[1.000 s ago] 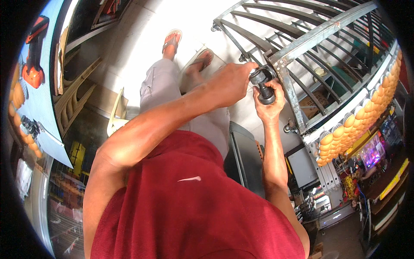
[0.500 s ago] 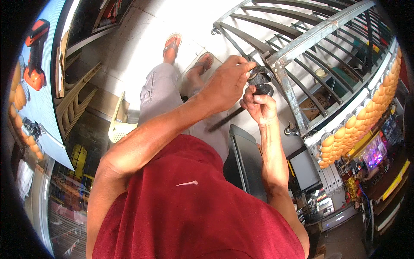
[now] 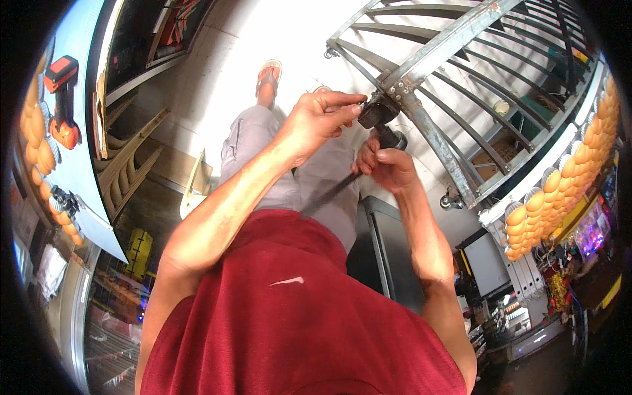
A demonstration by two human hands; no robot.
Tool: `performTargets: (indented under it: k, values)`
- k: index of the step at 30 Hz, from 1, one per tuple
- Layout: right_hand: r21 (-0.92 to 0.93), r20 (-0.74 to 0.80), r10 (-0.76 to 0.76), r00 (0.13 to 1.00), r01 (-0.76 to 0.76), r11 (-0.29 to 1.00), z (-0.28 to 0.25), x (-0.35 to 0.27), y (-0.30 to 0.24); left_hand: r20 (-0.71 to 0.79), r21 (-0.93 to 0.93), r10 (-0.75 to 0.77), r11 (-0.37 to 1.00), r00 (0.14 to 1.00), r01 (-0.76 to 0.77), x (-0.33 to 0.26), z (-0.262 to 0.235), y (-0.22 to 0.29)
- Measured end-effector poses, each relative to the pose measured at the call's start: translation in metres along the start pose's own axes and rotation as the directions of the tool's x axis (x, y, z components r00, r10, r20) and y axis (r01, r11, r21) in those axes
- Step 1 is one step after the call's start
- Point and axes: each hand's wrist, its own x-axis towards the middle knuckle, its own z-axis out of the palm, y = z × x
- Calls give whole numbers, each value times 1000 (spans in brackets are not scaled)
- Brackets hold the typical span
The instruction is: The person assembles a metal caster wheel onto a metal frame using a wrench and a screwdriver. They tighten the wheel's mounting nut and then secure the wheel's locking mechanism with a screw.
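Observation:
A dark power tool like a small angle grinder is held in front of me, next to a grey metal gate frame lying on the floor. My right hand is shut around the tool's body and handle. My left hand pinches the tool's head with its fingertips. A dark cord or rod runs down from the tool across my grey trousers. My sandalled foot stands on the pale floor.
The barred gate spreads to the upper right. A dark flat case lies beside my right leg. Wooden curved pieces and a poster with an orange drill are on the left. Shelves of goods line the right.
Both hands and the tool have shifted slightly down and left from the gate bar. My left hand moved from covering the tool to pinching its head with the fingertips.

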Motion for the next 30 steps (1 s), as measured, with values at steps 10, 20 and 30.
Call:
performTargets:
  k: [10, 20, 30]
  values:
    - [-975, 39, -706, 707, 181, 127, -30, 18, 0, 38, -105, -50, 993, 998, 54, -1, 2, 6]
    - [223, 255, 34, 966, -93, 970, -22, 9, 3, 1, 65, 139, 988, 990, -139, 1, 0, -3]
    - [-780, -166, -366, 916, 105, 616, -5, 10, -25, 18, 25, 182, 983, 983, -182, 3, 2, -5]
